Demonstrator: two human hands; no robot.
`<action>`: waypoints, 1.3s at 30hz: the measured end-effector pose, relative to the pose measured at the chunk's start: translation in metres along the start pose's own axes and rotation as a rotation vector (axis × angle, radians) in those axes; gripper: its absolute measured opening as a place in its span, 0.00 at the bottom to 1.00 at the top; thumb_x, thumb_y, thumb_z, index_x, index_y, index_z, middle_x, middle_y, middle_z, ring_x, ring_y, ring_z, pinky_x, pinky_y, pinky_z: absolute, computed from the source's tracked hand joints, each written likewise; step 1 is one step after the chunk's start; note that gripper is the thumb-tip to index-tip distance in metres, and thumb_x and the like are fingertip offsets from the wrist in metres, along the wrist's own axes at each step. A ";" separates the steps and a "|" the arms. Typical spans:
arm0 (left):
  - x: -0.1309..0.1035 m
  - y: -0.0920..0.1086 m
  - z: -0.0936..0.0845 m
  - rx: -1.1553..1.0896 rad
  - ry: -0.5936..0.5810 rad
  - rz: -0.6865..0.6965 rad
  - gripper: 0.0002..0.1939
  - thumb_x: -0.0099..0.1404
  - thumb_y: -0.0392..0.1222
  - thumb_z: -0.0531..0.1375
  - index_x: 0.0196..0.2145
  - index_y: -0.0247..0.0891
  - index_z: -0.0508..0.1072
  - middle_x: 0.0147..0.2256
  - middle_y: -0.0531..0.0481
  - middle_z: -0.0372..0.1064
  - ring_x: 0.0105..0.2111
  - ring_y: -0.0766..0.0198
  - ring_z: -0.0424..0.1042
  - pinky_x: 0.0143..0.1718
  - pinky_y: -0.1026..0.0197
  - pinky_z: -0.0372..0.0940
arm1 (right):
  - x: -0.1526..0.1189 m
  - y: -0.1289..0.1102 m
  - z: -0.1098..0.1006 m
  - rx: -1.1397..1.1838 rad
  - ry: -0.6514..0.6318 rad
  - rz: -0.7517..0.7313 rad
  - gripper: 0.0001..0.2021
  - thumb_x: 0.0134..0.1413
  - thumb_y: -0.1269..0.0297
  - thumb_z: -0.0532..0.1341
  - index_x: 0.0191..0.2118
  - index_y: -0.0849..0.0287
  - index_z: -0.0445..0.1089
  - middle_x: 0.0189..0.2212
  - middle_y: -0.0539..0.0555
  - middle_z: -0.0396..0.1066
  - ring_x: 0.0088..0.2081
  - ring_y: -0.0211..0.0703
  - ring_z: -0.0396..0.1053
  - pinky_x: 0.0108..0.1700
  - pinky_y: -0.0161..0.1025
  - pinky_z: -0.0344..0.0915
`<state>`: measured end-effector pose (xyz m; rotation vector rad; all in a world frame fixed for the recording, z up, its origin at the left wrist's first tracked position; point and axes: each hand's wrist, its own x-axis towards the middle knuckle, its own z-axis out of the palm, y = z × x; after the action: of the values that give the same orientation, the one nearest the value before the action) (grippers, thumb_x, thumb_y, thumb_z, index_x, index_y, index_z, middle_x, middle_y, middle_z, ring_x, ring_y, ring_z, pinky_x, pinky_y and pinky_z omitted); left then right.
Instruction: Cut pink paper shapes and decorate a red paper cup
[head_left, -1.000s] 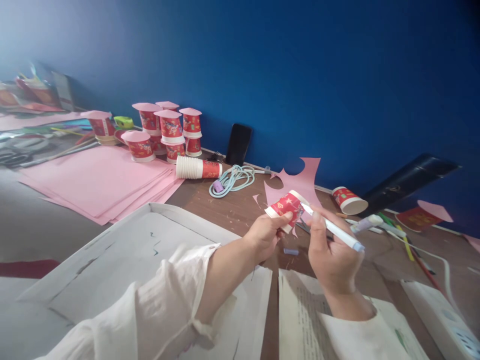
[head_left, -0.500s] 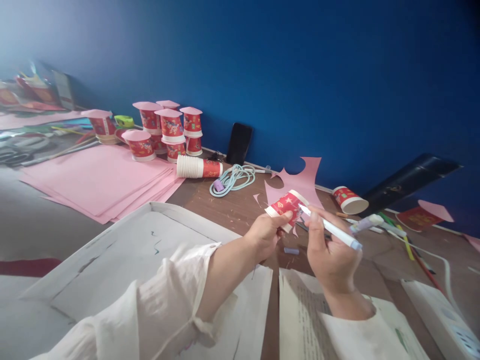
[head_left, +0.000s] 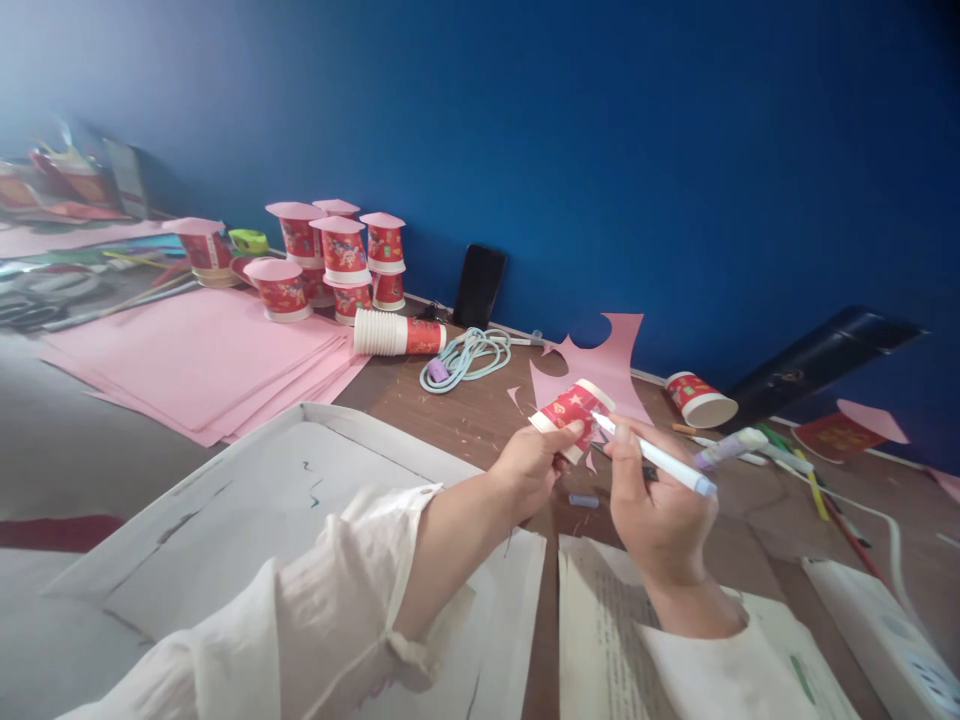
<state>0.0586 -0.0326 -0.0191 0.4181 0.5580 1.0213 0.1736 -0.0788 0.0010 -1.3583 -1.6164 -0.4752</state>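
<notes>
A red paper cup (head_left: 570,408) with a white rim and a star on its side is tilted in my left hand (head_left: 531,468), whose thumb presses on its wall. My right hand (head_left: 664,500) grips a white marker (head_left: 660,458) with a pale blue end like a pen. The marker's tip meets or nearly meets the cup's side; I cannot tell if it touches. A small lilac cap (head_left: 583,501) lies on the table below the cup. Behind the cup rests a pink paper sheet (head_left: 611,350) with round pieces cut out.
Pink paper sheets (head_left: 195,350) and several red cups topped with pink discs (head_left: 345,250) stand at left. Nested cups (head_left: 397,333), a light blue cable (head_left: 469,360) and a phone (head_left: 480,285) lie behind. At right are a loose cup (head_left: 699,400), a black case (head_left: 821,362) and a power strip (head_left: 877,625).
My right hand and the marker have shifted slightly left, moving the tip along the cup's side. The cup and my left hand have barely moved.
</notes>
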 end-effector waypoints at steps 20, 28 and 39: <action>-0.001 0.001 0.003 0.064 0.016 -0.014 0.06 0.55 0.34 0.66 0.33 0.30 0.76 0.32 0.45 0.72 0.31 0.65 0.70 0.36 0.62 0.61 | 0.005 -0.005 0.000 0.040 0.017 0.012 0.10 0.61 0.66 0.58 0.41 0.61 0.76 0.32 0.58 0.79 0.37 0.49 0.76 0.43 0.45 0.71; -0.001 0.001 0.003 0.045 0.013 -0.013 0.07 0.55 0.35 0.67 0.32 0.30 0.76 0.30 0.46 0.71 0.30 0.66 0.70 0.37 0.63 0.62 | 0.004 -0.001 0.001 0.022 0.013 0.001 0.11 0.61 0.66 0.58 0.42 0.63 0.76 0.33 0.59 0.79 0.37 0.49 0.76 0.43 0.45 0.71; -0.002 0.003 0.004 -0.019 0.040 -0.015 0.05 0.57 0.33 0.65 0.34 0.30 0.76 0.33 0.44 0.73 0.33 0.64 0.72 0.42 0.61 0.64 | 0.003 0.000 -0.002 0.024 -0.009 0.004 0.10 0.61 0.67 0.58 0.42 0.62 0.76 0.27 0.54 0.77 0.32 0.45 0.75 0.41 0.41 0.70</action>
<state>0.0585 -0.0338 -0.0136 0.3770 0.5857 1.0214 0.1740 -0.0786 0.0045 -1.3476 -1.6215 -0.4459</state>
